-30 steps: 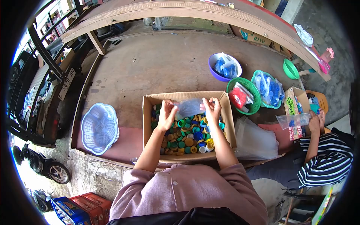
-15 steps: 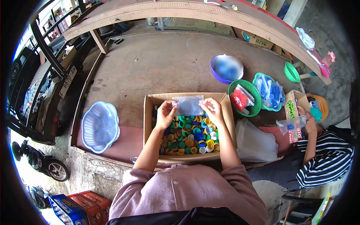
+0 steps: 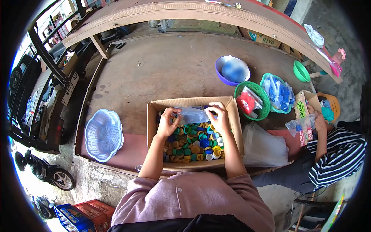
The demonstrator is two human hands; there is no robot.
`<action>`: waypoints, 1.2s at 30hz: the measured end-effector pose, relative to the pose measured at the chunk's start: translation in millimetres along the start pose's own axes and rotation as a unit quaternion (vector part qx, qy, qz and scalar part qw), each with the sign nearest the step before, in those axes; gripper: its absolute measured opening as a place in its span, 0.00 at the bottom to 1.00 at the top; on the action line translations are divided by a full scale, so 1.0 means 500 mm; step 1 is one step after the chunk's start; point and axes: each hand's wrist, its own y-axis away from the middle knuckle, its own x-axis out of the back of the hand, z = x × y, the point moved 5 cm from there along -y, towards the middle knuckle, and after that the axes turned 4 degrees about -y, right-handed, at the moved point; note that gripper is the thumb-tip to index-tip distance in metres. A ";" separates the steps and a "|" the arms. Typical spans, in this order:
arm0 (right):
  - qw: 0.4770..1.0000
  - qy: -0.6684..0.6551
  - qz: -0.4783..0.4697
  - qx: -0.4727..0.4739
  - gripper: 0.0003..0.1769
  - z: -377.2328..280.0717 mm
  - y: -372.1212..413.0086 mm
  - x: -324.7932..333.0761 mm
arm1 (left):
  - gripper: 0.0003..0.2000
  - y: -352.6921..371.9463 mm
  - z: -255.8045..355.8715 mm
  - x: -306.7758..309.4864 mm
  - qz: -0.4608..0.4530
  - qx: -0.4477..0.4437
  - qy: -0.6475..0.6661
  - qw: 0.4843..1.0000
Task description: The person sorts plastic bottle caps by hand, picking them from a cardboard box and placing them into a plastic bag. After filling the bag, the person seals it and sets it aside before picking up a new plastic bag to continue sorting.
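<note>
A clear plastic bag [image 3: 193,116] is stretched between my two hands, above an open cardboard box [image 3: 195,166]. My left hand [image 3: 168,123] pinches the bag's left end. At the opposite end my right hand [image 3: 219,117] has thumb and fingers closed on the edge. I see nothing inside the bag. Below it the box holds many plastic bottle caps [image 3: 195,143] in yellow, green, blue and white. Flat clear plastic bags [image 3: 264,147] lie in a stack just right of the box.
A pale blue basket [image 3: 103,135] stands left. Along the right are a purple bowl [image 3: 220,75], a green basket [image 3: 264,110] with red items, and a teal basket [image 3: 290,98] with blue items. A co-worker in a striped shirt [image 3: 338,158] handles another plastic bag [image 3: 301,124].
The bag has gone from flat and upright to crumpled and tilted, slightly lower. My right hand has turned over its edge. The co-worker's bag has shifted a little.
</note>
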 end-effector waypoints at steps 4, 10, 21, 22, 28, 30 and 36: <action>0.998 -0.040 -0.012 -0.043 0.04 0.007 0.003 -0.010 | 0.07 0.004 -0.007 -0.009 0.030 -0.038 -0.032 0.998; 0.991 -0.090 0.007 -0.100 0.11 0.038 0.013 -0.021 | 0.04 0.008 -0.064 -0.026 -0.018 0.136 0.178 0.974; 0.978 -0.144 -0.016 -0.149 0.06 0.037 0.011 -0.035 | 0.03 0.001 -0.068 -0.034 -0.002 0.115 0.289 0.950; 0.978 -0.144 -0.016 -0.148 0.06 0.039 0.012 -0.035 | 0.03 0.001 -0.069 -0.034 -0.002 0.114 0.289 0.950; 0.986 -0.100 -0.078 -0.110 0.11 0.033 0.016 -0.032 | 0.05 0.004 -0.084 -0.035 -0.025 0.135 0.265 0.955; 0.989 -0.075 -0.076 -0.103 0.10 0.034 0.017 -0.030 | 0.09 0.005 -0.053 -0.034 -0.058 0.167 0.275 0.945; 0.996 0.035 -0.067 -0.051 0.06 0.013 0.011 -0.023 | 0.07 0.000 -0.020 -0.024 -0.076 0.048 0.052 0.995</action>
